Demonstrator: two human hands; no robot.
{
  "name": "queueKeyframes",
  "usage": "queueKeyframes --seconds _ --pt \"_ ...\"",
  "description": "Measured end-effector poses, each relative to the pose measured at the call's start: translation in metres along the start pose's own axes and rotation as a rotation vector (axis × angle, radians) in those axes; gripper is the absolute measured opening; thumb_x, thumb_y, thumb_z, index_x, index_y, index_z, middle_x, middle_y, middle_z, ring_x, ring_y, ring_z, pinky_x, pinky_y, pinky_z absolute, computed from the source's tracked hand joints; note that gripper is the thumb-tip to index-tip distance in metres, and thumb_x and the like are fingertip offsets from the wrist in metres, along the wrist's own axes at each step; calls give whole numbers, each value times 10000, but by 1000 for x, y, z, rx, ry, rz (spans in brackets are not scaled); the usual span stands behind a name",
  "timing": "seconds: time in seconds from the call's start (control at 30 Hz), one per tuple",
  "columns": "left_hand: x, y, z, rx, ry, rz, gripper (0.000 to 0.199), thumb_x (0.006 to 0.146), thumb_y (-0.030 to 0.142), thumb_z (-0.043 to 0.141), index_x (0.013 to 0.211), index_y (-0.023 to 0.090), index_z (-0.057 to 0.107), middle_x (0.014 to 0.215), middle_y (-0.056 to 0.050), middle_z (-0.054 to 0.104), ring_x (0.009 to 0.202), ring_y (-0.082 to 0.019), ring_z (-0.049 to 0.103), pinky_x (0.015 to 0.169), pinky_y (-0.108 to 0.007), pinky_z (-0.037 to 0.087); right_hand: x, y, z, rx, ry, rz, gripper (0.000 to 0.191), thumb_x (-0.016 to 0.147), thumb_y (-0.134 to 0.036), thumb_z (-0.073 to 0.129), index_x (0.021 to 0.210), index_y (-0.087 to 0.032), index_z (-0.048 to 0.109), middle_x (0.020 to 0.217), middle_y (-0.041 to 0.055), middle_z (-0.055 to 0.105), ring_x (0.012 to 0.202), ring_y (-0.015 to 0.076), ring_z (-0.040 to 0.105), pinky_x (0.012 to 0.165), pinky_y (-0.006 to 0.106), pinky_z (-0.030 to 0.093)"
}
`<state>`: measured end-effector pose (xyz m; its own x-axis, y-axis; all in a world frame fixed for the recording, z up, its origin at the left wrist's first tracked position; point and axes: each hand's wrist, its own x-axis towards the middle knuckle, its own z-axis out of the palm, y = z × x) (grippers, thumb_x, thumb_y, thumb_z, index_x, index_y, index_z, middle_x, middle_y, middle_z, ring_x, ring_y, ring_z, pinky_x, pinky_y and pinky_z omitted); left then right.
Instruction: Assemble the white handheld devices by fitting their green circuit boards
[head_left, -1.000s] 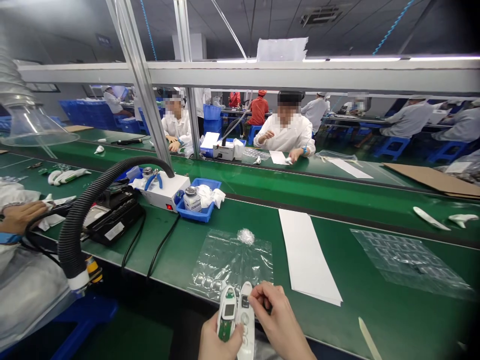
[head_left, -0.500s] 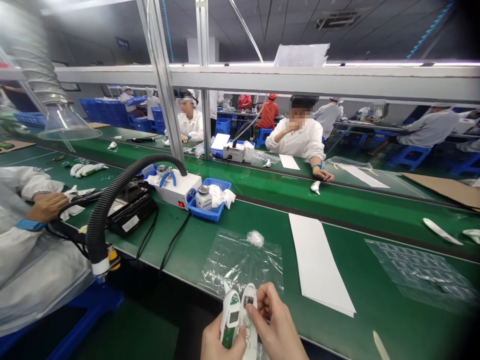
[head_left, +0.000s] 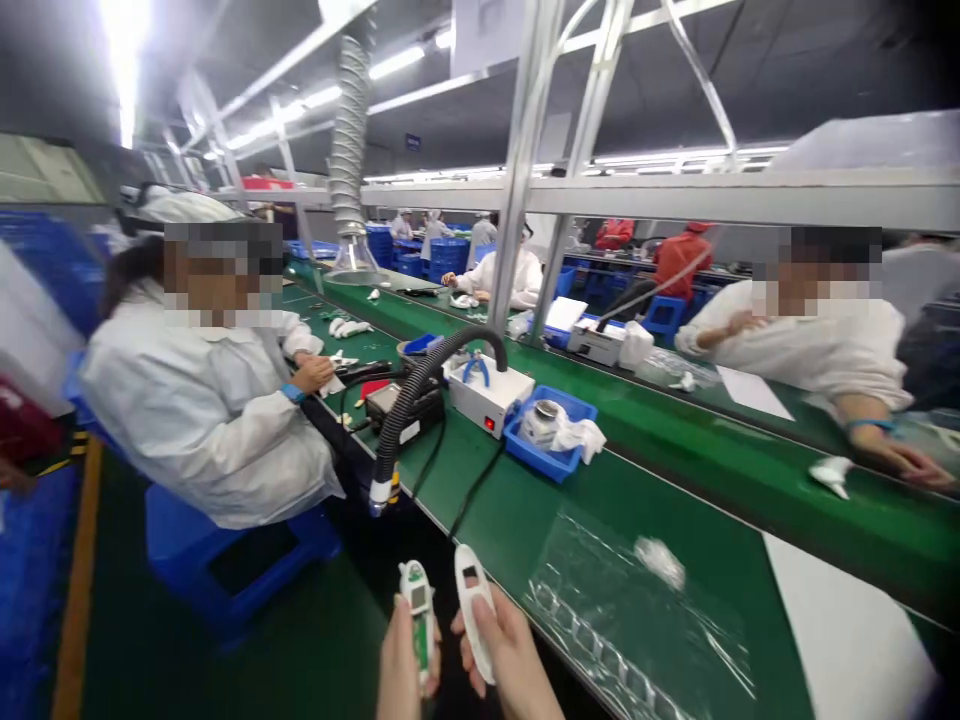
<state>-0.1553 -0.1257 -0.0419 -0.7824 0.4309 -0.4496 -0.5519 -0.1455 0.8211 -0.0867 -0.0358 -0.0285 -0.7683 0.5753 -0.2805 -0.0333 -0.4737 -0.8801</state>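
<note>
Left hand [head_left: 401,665] gripping white casing [head_left: 417,590] with green circuit board [head_left: 422,640], right hand [head_left: 510,660] white shell [head_left: 472,610]

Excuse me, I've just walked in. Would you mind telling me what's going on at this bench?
A person is holding two white plastic device parts apart. The left hand grips a housing with a green circuit board, and the right hand grips a white shell with a small dark window. A clear plastic sheet lies on the green bench nearby. Farther along, a co-worker in a white coat has a hand near a black benchtop unit.
</note>
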Motion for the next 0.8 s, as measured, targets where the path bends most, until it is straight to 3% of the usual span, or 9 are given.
queueKeyframes --seconds 0.07,0.13,0.23,0.3,0.53,0.8 --pt "21 22 -25 -76 95 24 635 702 715 572 909 118 637 519 19 557 372 -90 450 347 -182 318 32 9 39 33 -44 95 616 671 -712 637 890 -137 594 592 4 604 353 55 434 270 125 218" --pt "39 42 -46 -136 180 44 553 721 653 594 886 126 631 547 8 585 444 -122 533 424 -208 416 60 20 79 25 -80 195 649 682 -753 575 796 -114 604 493 9 575 313 55 416 255 126 186" --pt "58 60 -61 -194 242 76 475 751 617 567 790 146 617 520 11 579 453 -132 552 422 -207 404 87 34 118 7 -113 235 625 725 -738 527 663 -119 587 402 10 532 270 62 402 237 138 169" --pt "66 61 -59 -200 234 83 486 752 632 558 705 150 602 472 19 546 409 -119 518 383 -194 349 94 39 123 9 -104 229 591 738 -711 534 633 -131 577 386 5 526 259 61 394 235 138 153" --pt "70 41 -31 -192 152 38 564 686 700 594 583 145 584 413 16 524 344 -97 439 338 -190 278 88 33 91 3 -14 180 574 728 -700 551 551 -154 523 387 5 538 250 48 377 243 138 121" --pt "63 60 -59 -236 274 74 568 693 708 572 579 152 573 417 29 512 348 -89 444 342 -178 282 86 40 128 -2 -100 206 558 779 -651 525 536 -149 539 395 16 552 240 48 368 251 148 123"
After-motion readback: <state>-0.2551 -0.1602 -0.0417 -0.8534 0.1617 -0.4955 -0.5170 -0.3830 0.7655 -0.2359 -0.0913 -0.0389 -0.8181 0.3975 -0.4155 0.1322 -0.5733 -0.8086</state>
